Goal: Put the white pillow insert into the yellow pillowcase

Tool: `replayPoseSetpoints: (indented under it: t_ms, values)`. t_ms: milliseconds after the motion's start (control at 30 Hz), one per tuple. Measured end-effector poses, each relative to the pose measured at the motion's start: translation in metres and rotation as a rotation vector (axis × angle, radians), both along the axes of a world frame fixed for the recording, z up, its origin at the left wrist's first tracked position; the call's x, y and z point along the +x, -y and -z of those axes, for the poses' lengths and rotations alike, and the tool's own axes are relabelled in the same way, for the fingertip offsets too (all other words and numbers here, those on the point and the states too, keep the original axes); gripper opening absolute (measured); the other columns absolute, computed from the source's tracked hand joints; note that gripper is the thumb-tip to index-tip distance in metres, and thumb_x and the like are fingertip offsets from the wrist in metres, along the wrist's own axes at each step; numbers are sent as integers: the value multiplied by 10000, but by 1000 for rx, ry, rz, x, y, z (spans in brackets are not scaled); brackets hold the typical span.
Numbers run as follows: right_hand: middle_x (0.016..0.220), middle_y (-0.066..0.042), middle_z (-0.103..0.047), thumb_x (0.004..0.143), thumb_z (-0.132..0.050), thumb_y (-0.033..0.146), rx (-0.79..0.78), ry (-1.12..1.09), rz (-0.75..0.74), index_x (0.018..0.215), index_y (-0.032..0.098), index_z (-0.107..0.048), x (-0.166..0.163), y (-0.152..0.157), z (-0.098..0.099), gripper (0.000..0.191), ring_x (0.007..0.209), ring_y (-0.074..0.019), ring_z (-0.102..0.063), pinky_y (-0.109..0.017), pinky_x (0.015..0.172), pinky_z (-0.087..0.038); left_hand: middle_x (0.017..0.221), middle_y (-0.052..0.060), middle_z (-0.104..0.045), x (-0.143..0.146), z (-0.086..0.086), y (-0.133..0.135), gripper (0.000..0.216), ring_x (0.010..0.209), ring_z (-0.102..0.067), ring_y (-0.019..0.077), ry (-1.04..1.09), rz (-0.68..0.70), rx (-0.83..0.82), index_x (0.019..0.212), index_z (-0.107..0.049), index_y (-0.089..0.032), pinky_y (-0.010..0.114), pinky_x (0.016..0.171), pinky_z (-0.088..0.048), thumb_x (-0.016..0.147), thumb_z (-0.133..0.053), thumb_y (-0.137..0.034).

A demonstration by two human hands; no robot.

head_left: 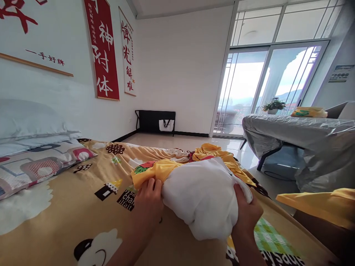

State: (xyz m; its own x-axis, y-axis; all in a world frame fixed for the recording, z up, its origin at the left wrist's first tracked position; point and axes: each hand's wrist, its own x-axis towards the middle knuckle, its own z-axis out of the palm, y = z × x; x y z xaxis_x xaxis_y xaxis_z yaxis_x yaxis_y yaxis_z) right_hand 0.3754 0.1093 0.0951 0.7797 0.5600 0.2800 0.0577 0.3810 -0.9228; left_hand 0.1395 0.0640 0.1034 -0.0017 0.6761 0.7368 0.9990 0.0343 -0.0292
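A bunched white cloth [202,199], possibly a garment, lies on the bed between my two hands. Yellow fabric [163,170] with a red and green print sticks out at its left, and whether the two are joined I cannot tell. My left hand [148,199] has its fingers curled onto this yellow fabric, beside the white bundle. At the other side, my right hand [246,210] grips the white cloth near a thick folded edge, thumb on top. More crumpled yellow cloth [210,150] lies just behind the bundle. My palms and some fingertips are hidden.
The patterned bedsheet [105,210] spreads beneath everything. Pillows [52,159] rest at the left by the wall. A plastic-covered table [294,127] stands at the right, bearing a potted plant [274,105]. Yellow fabric [324,205] drapes over a dark shape at the right edge.
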Motion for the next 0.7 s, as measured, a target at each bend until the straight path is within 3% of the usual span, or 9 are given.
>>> replayPoseSetpoints:
  t_ms: [100, 200, 267, 367, 500, 600, 700]
  values:
    - [1108, -126, -672, 767, -621, 445, 183, 255, -69, 1102, 122, -688, -13, 13, -7, 470, 1021, -266, -610, -379, 881, -491, 833, 45, -615, -6, 6, -6, 191, 785, -579, 179, 5, 121, 271, 811, -566, -186, 273, 682, -435, 850, -428, -59]
    - [1062, -94, -678, 856, -549, 341, 288, 633, -316, 1145, 190, -678, -27, 22, -8, 350, 950, -210, -629, -317, 818, -511, 866, 58, -619, -17, 8, -18, 151, 818, -573, 171, 215, 228, 375, 860, -554, -176, 270, 738, -440, 899, -414, -135]
    - [1003, -80, -670, 881, -492, 247, 314, 886, -461, 1214, 222, -642, -37, 26, -4, 366, 893, -179, -628, -277, 770, -512, 828, 46, -605, -23, 7, -23, 97, 762, -569, 161, 497, 281, 320, 848, -528, -175, 257, 690, -439, 888, -447, -210]
    - [982, -68, -633, 836, -433, 109, 270, 1195, -542, 1347, 273, -528, -53, 30, 6, 545, 891, -171, -612, -265, 751, -502, 781, 18, -590, -26, 4, -25, 140, 693, -543, 153, 821, 321, 135, 822, -496, -182, 248, 628, -419, 805, -519, -319]
    - [1043, -79, -603, 759, -420, 25, 154, 1508, -559, 1342, 319, -520, -74, 35, 15, 660, 893, -190, -602, -269, 695, -471, 613, -31, -485, -27, 3, -24, 147, 588, -428, 120, 808, 365, -46, 657, -404, -192, 230, 574, -342, 689, -507, -292]
    - [1035, -76, -598, 810, -440, 55, 44, 1618, -601, 1248, 316, -584, -83, 38, 17, 530, 878, -191, -592, -252, 639, -423, 537, -49, -383, -28, 4, -25, 216, 548, -345, 99, 769, 430, -66, 590, -338, -192, 216, 543, -299, 676, -505, -300]
    - [1060, -66, -591, 863, -446, 103, -87, 1662, -641, 1145, 307, -619, -89, 39, 19, 389, 913, -192, -586, -251, 638, -401, 544, -46, -415, -24, 3, -23, 283, 566, -363, 95, 749, 483, -109, 589, -375, -181, 206, 566, -324, 752, -526, -356]
